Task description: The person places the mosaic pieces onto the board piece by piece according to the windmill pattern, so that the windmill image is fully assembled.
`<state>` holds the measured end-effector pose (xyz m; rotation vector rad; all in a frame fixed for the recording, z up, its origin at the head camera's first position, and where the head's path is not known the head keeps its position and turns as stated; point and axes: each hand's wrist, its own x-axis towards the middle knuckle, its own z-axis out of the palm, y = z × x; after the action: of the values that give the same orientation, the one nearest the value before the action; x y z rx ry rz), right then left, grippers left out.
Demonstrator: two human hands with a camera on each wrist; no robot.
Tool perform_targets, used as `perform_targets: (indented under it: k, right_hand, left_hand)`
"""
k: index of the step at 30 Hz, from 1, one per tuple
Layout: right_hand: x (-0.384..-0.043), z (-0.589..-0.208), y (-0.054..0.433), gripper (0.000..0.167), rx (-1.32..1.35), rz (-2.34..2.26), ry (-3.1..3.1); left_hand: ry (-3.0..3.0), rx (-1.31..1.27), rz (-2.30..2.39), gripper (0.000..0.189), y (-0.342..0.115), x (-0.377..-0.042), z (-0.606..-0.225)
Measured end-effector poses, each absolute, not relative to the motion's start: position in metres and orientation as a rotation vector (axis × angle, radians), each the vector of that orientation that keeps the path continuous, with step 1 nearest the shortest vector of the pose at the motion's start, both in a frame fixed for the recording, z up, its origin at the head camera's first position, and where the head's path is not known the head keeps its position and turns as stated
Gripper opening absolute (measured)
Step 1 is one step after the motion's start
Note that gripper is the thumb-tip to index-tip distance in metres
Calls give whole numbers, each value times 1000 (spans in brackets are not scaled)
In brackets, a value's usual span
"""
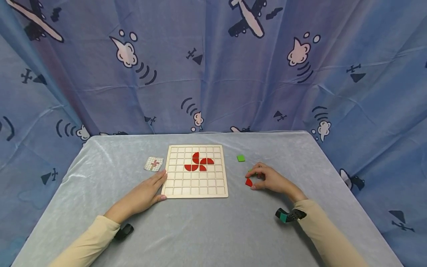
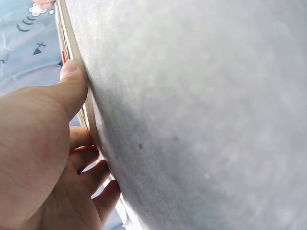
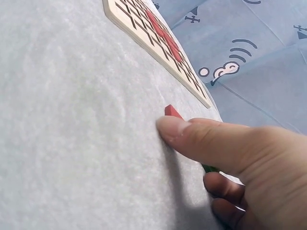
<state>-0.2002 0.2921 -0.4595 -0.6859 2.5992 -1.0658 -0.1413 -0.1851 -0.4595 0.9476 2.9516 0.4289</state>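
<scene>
A wooden grid board (image 1: pixel 197 187) lies on the table, with several red quarter-circle pieces (image 1: pixel 195 157) set in its middle squares in a pinwheel shape. My left hand (image 1: pixel 141 194) rests against the board's left edge, the thumb near its front corner and the fingers farther up the side. To the right of the board my right hand (image 1: pixel 271 179) pinches a red quarter-circle piece (image 1: pixel 248 182) between thumb and fingers. In the right wrist view only a corner of that red piece (image 3: pixel 172 111) shows past the thumb. A green piece (image 3: pixel 210 168) is partly hidden behind that hand.
A small pattern card (image 1: pixel 154 164) with a red pinwheel printed on a grid lies left of the board. One green square piece (image 1: pixel 241 158) lies right of the board. A pale grey cloth covers the table (image 1: pixel 197 233), and a blue patterned curtain (image 1: pixel 213 92) hangs behind it.
</scene>
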Motion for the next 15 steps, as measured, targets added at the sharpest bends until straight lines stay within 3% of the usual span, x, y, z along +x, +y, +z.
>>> perform_targets:
  k: [15]
  right_hand:
    - [-201, -461, 291, 38, -668, -1080, 2603]
  left_hand:
    - [2934, 924, 440, 76, -185, -142, -461]
